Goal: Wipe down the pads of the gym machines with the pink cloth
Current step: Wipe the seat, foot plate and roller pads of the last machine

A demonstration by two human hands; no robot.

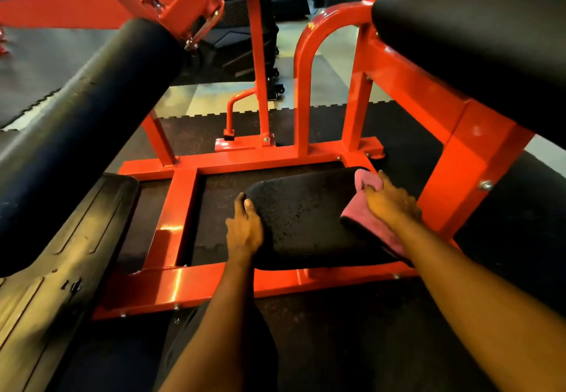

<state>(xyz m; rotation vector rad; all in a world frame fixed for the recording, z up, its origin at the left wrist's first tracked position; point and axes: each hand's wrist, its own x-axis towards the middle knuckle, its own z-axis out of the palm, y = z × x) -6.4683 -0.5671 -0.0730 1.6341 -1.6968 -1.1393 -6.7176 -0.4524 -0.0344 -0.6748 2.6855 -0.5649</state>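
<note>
No text, label, brand or number can be read anywhere. The red frame (196,287) shows bare paint, and the low pad (306,217), roller pad (92,116), upper pad (474,24) and pink cloth (364,223) are plain. Small marks on the footplate (72,284) are too blurred to read.

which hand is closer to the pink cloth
Right. The right hand holds the pink cloth at the right edge of the low pad; the left hand grips its left edge, apart from the cloth.
</note>
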